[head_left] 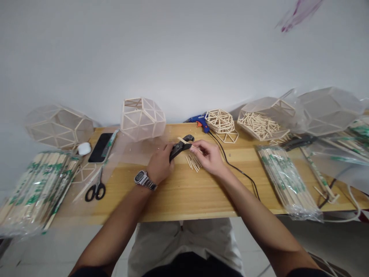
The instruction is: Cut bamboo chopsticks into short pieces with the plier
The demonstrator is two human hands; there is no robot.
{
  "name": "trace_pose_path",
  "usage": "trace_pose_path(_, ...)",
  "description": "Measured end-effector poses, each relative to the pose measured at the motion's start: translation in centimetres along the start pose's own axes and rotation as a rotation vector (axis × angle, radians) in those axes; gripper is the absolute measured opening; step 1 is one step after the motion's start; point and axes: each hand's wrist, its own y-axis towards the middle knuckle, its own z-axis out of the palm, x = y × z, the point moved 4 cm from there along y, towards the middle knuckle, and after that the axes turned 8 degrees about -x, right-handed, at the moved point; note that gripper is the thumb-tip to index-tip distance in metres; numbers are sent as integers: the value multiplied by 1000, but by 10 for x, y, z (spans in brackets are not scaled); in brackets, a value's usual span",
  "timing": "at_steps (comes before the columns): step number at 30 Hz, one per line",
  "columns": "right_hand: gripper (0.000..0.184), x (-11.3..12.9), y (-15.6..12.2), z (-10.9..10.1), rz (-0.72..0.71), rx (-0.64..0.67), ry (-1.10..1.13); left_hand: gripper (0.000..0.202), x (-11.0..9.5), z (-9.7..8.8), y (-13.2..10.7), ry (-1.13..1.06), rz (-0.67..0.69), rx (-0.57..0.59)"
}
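My left hand (162, 163), with a metal watch at its wrist, is wrapped round the handles of a black hand cutter (179, 147). The cutter's jaws point up and to the right, spread around a thin wooden stick (183, 141). The fingers of my right hand (211, 157) pinch this stick from the right side. Below the cutter, a small pile of short cut sticks (193, 163) lies on the wooden table (184, 200). Part of the stick is hidden by my right fingers.
A blue glue gun (198, 122) lies behind, its black cord (242, 172) running right. Stick-frame polyhedra (143, 119) stand along the wall, one (259, 125) full of short sticks. Scissors (96, 189), a phone (100, 147) and bagged chopsticks (34, 188) lie left; another chopstick pack (288, 179) lies right.
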Motion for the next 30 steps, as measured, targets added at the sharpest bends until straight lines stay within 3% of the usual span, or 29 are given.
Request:
trace_pose_path(10,30,-1,0,0,51,17,-2,64,-2,3,-1,-52,3,-2)
trace_pose_path(22,41,-5,0,2,183,81,163,59,-3,1,-4,-33,1,18)
trace_pose_path(30,44,-5,2,3,193,87,186,58,-2,5,-4,-16,9,33)
